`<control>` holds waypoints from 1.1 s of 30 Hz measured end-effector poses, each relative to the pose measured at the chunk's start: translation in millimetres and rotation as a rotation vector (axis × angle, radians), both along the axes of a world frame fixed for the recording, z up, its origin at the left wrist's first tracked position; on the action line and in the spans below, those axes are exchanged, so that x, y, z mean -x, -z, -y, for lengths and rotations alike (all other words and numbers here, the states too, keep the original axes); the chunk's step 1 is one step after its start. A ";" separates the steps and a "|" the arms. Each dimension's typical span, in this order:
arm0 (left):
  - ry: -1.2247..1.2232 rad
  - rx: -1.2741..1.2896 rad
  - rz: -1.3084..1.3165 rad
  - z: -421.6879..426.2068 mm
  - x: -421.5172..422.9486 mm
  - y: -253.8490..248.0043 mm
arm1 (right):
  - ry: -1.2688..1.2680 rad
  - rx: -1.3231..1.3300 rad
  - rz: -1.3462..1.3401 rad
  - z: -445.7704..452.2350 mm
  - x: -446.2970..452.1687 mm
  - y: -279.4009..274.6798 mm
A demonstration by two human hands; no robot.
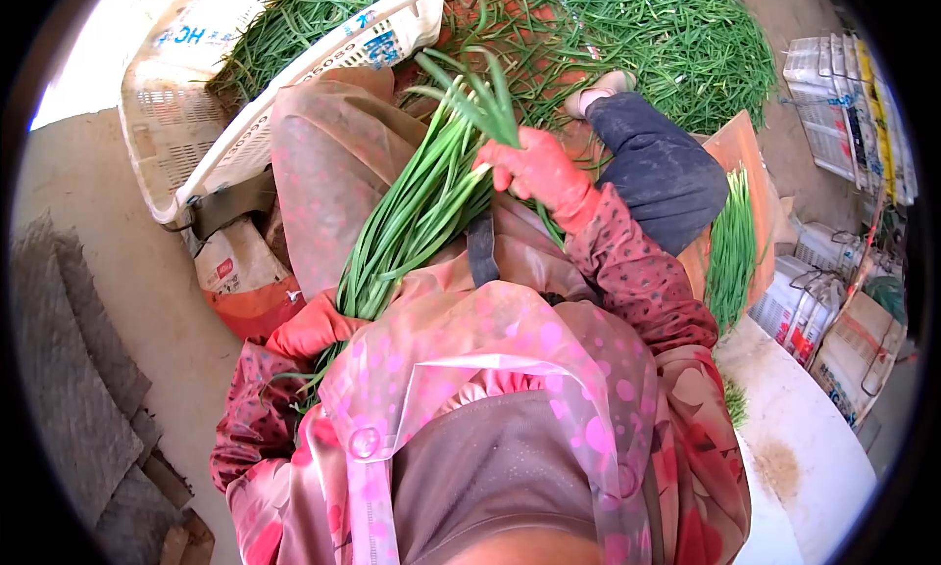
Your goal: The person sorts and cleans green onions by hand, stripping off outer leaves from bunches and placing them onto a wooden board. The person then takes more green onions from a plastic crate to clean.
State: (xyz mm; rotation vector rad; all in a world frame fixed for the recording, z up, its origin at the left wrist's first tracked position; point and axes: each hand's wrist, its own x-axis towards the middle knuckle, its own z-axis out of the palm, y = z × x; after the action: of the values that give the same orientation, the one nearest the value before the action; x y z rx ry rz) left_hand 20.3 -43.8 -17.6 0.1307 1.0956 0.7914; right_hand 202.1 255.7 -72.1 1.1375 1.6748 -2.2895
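Across my lap lies a long bundle of green stalks. My left hand, in a red glove, is closed round the lower end of this bundle, its fingers partly hidden by the leaves. Near the bundle's upper end, my right hand, also red-gloved, is closed on a small bunch of green leaves that sticks up above the fist. A pink-dotted clear apron covers my front.
A white plastic basket with greens stands at the upper left. Loose greens are heaped ahead. To the right, more stalks lie on a board, beside a white surface and stacked crates.
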 end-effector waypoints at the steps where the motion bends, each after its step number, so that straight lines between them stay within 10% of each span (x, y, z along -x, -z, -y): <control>1: 0.006 -0.034 -0.014 1.1 1.0 2.3 | -0.023 -0.032 0.005 -10.6 -4.2 -0.5; 12: -0.094 0.195 0.011 -12.0 -2.8 -9.0 | 0.214 -0.288 0.042 -31.9 -9.3 -25.9; 16: 0.074 0.195 -0.049 -18.1 17.9 -0.8 | 0.016 -0.697 -0.349 5.8 -20.0 -32.6; 20: -0.036 0.205 -0.035 -37.3 23.2 -25.6 | 0.260 -0.346 -0.456 -1.3 -2.9 -55.5; 24: -0.020 0.204 -0.100 -42.2 28.3 -31.2 | -0.415 -1.008 -0.405 11.6 14.5 -57.8; 29: 0.175 0.406 -0.174 -44.0 37.6 -39.8 | -0.796 -1.197 -0.349 32.4 54.7 -49.1; 33: 0.093 0.270 -0.080 -39.3 43.7 -30.6 | -0.571 -1.128 -0.558 28.2 62.5 -25.2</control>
State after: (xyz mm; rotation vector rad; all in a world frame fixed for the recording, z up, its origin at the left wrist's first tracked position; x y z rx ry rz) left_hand -23.3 -4.4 13.0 -0.0153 1.2525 0.5532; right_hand 139.6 227.5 -46.9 -0.0940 3.1004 -1.2678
